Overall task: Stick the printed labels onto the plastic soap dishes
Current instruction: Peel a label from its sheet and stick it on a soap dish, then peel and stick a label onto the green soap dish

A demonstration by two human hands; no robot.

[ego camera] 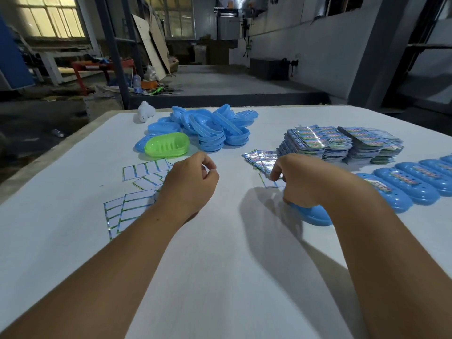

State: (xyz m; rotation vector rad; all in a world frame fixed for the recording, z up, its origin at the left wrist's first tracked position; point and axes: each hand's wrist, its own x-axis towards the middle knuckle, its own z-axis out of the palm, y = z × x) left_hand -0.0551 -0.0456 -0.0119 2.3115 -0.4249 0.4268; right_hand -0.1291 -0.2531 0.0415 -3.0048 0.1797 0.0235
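Now my right hand (297,178) grips the blue oval plastic soap dish (315,215) on the white table (220,253), fingertips at loose printed labels (260,159); left hand (193,185) curled, empty; I would peel one label, then press it centred

We've got our right hand (297,177) on a blue soap dish (315,215) at the bench (220,253), fingers by a loose label sheet (261,159). Left hand (190,182) curled, holding nothing, over spent backing sheets (137,192). Label stacks (342,145) & labelled dishes (415,184) to the right; unlabelled pile (210,128) further back.
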